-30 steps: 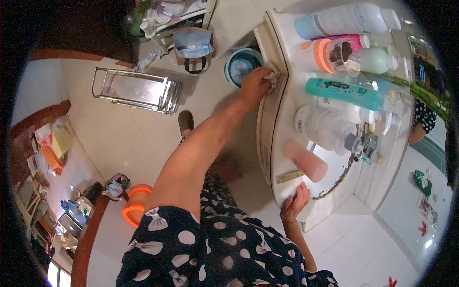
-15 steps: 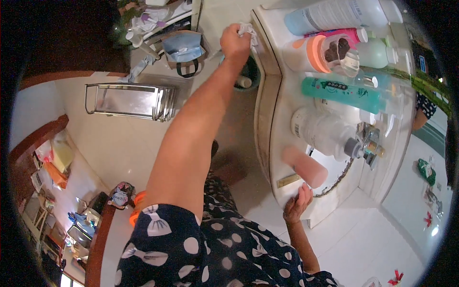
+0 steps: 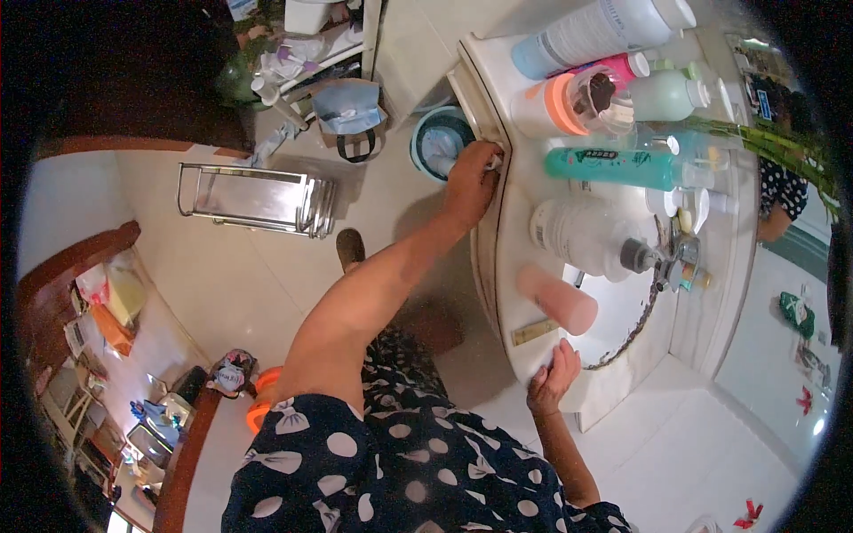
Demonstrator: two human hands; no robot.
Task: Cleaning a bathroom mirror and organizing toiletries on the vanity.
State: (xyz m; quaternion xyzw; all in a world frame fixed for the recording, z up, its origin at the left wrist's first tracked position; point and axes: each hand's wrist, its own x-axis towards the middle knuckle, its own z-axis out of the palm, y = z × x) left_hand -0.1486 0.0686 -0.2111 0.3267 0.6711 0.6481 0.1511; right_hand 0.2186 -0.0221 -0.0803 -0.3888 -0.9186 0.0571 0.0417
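My left hand [image 3: 471,186] is closed around a crumpled white cloth, pressed to the front edge of the pale stone washbasin counter [image 3: 524,209]. Only a scrap of the cloth [image 3: 494,163] shows past the fingers. At the near end of the counter, my right hand [image 3: 554,377] lies on the rim with its fingers stretched out, holding nothing. Just beyond those fingertips stands a pink cup [image 3: 560,300], beside the white basin [image 3: 613,320]. A clear pump bottle [image 3: 577,235] and a green bottle [image 3: 613,167] stand farther along.
More bottles crowd the far end, including a white-and-blue one [image 3: 595,35] and an orange-banded jar [image 3: 562,105]. Below the counter sits a teal bucket [image 3: 418,147]. A blue bag [image 3: 348,108], a metal rack [image 3: 253,200] and an orange object [image 3: 263,400] are leftward.
My left hand has slid toward me along the counter's edge with the cloth. More of the teal bucket and a brown shoe now show. My right hand keeps its place on the counter.
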